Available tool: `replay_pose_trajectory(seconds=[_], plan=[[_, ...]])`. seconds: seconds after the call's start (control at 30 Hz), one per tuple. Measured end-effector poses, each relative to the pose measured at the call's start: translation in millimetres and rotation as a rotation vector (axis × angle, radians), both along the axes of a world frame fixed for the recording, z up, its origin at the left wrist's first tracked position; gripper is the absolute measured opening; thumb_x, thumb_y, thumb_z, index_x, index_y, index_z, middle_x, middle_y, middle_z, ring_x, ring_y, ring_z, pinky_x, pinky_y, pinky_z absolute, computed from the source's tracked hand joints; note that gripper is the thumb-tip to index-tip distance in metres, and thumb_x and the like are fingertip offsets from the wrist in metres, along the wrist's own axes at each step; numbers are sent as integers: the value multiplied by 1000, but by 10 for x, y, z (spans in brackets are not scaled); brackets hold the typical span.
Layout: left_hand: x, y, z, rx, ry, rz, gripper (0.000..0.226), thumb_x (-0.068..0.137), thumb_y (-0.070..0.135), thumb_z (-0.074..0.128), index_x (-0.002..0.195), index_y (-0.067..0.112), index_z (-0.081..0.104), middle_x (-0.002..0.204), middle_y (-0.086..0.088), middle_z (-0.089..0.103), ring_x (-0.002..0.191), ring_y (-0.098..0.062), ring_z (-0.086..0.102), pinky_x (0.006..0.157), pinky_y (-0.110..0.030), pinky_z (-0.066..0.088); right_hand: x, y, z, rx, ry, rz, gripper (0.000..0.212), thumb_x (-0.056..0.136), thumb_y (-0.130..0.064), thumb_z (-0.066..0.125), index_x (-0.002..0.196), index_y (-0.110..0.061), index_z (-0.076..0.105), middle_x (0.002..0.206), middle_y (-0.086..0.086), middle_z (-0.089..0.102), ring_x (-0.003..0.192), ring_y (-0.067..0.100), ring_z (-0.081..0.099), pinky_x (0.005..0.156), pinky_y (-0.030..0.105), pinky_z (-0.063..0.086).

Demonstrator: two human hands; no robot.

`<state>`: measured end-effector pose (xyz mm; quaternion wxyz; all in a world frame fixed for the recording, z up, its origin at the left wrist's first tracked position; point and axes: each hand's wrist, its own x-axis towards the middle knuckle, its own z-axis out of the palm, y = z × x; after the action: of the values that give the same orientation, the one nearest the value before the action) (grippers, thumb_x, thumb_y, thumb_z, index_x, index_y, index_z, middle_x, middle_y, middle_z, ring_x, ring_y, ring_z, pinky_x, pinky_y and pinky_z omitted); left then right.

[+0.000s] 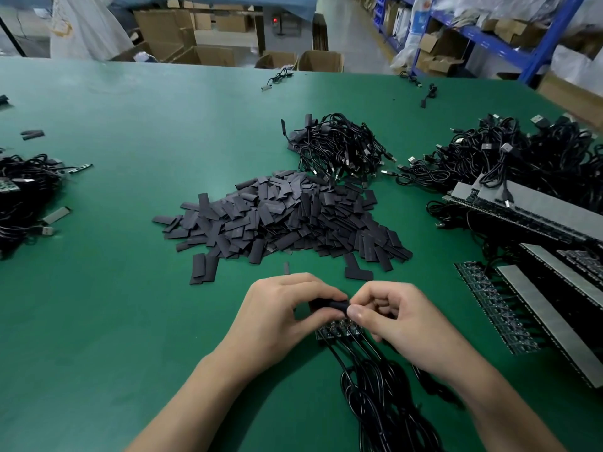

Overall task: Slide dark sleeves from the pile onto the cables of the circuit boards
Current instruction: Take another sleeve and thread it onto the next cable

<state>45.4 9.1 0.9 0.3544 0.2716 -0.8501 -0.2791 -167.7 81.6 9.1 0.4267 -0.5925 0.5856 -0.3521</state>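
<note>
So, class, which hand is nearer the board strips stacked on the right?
Right. The right hand lies left of the board strips; the left hand lies farther left, beyond it.

Two hands meet low on the green surface. The left hand and the right hand pinch one dark sleeve above a small board with black cables. The sleeve pile lies behind

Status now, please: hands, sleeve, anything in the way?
Both the left hand and right hand pinch one dark sleeve. Sleeve over the circuit boards; on one of the cables or not, unclear. Beyond, the pile; no obstruction seen.
</note>
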Motion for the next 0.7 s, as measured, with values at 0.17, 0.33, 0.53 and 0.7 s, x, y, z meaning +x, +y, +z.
replay_pose_trajectory(seconds=[0.17, 0.33, 0.53, 0.7], plan=[[-28, 11, 0, -20, 58, 56, 22, 89, 33, 79, 107, 20, 79, 100, 14, 74, 93, -4, 69, 81, -27, 56, -42, -18, 41, 12, -80, 0, 19, 91, -42, 64, 86, -26, 74, 73, 2, 71, 71, 15, 70, 78, 29, 57], [-19, 1, 8, -11, 157, 267, 29, 81, 31, 85, 107, 20, 79, 99, 14, 74, 81, -7, 69, 68, -20, 50, -8, -27, 15, -11, -151, -36, 17, 94, -35, 63, 86, -25, 75, 69, 1, 67, 67, 15, 67, 76, 28, 55], [-23, 18, 19, 3, 183, 353, 14, 82, 28, 81, 95, 21, 83, 92, 19, 76, 76, -1, 67, 67, -16, 49, 39, -22, 18, -33, -179, -62, 17, 98, -26, 64, 85, -26, 75, 68, 0, 66, 66, 15, 66, 74, 24, 55], [-32, 33, 36, -25, 161, 336, 15, 85, 28, 78, 93, 17, 83, 93, 16, 77, 83, 3, 69, 70, -12, 47, 63, -24, 8, -34, -167, -90, 18, 100, -21, 64, 85, -23, 74, 66, 0, 65, 64, 15, 65, 72, 25, 54]])
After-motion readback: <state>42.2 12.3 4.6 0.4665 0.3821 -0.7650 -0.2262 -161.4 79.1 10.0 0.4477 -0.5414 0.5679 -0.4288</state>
